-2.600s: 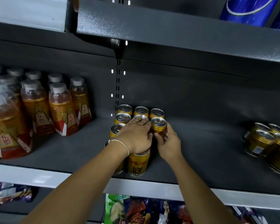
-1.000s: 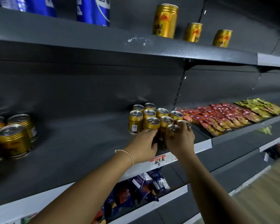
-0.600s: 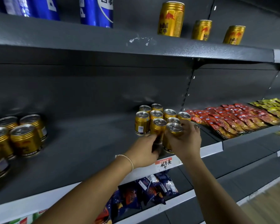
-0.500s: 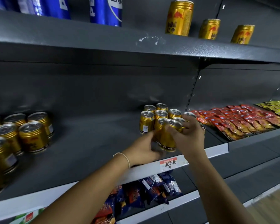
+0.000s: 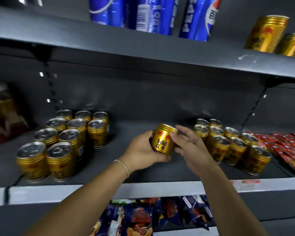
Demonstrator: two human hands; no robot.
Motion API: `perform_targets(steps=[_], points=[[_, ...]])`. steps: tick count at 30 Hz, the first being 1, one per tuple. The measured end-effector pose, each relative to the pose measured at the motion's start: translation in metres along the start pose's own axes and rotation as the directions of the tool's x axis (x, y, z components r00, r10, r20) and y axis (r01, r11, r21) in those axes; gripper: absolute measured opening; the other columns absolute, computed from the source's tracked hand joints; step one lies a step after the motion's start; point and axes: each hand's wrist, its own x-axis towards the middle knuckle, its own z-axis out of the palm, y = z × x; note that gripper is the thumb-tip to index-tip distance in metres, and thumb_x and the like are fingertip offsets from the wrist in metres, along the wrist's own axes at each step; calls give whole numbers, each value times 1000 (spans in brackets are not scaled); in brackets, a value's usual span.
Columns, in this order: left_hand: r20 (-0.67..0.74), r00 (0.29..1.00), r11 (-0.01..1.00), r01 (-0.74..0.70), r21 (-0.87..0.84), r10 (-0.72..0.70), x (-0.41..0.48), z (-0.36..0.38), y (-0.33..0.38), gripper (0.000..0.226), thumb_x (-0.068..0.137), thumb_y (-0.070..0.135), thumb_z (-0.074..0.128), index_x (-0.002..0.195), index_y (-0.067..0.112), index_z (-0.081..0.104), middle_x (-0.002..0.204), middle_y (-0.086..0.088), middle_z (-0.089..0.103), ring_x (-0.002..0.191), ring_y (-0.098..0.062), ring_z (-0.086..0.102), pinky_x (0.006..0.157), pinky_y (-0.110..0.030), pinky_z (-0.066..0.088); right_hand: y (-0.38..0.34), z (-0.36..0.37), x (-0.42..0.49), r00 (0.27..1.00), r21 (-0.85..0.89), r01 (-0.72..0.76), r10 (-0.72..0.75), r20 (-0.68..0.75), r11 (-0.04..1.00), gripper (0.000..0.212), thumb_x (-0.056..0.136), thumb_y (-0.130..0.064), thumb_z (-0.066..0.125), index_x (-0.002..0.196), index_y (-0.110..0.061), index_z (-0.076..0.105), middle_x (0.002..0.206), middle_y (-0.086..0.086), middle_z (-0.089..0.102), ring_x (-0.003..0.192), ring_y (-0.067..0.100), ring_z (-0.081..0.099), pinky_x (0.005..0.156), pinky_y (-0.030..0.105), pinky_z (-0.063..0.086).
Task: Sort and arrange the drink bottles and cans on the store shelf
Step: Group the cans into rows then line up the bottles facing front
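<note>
Gold can (image 5: 163, 141) is tilted in the left hand (image 5: 142, 151), fingers wrapped round it, above the shelf (image 5: 126, 169) between the left cans (image 5: 66, 138) and right cans (image 5: 232, 145). The right hand (image 5: 192, 150) has its thumb on the can's top edge, can't tell if it's actually gripping.

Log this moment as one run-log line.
left hand: grips gold can, tilted, above shelf | right hand: touches can top | left can group and right can group: standing either side
</note>
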Motion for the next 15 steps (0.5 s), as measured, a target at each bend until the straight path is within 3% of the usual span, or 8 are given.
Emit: perform_targets(steps=[4, 8, 10, 12, 15], points=[[-95, 995, 981, -12, 194, 31, -15, -44, -11, 69, 50, 46, 88, 111, 35, 58, 94, 17, 67, 83, 4, 62, 74, -18, 52, 4, 58, 5, 993, -1, 20, -20, 118, 1000, 55, 71, -26, 80, 120, -10, 62, 108, 6, 75, 103, 21, 71, 80, 31, 58], [81, 997, 973, -8, 232, -11, -28, -100, -24, 72, 65, 40, 86, 125, 35, 48, 109, 17, 63, 97, 1, 61, 88, -24, 53, 13, 104, 8, 992, 79, 26, -36, 121, 997, 56, 68, -16, 80, 119, -2, 62, 109, 14, 73, 106, 31, 69, 91, 45, 56], [150, 987, 966, 7, 258, -48, -35, -132, -34, 64, 80, 30, 77, 134, 33, 45, 122, 14, 60, 111, -3, 58, 98, -30, 49, 21, 124, 9, 991, 98, 28, -40, 128, 995, 58, 66, -11, 80, 120, -3, 61, 110, 13, 73, 106, 28, 69, 90, 41, 57], [94, 994, 939, 21, 344, -57, -42, -160, -45, 53, 91, 21, 63, 140, 31, 44, 134, 9, 56, 122, -10, 53, 103, -29, 44, 34, 144, 10, 988, 85, 37, -49, 144, 996, 55, 68, -3, 79, 120, -8, 61, 108, 7, 75, 101, 19, 71, 81, 29, 58], [-54, 999, 840, 38, 541, -11, -52, -192, -59, 49, 93, 16, 51, 140, 29, 48, 133, 0, 57, 119, -18, 54, 93, -22, 42, 58, 173, 11, 984, 33, 53, -58, 169, 998, 53, 75, 9, 76, 120, -16, 61, 108, -1, 75, 100, 11, 70, 77, 21, 55]])
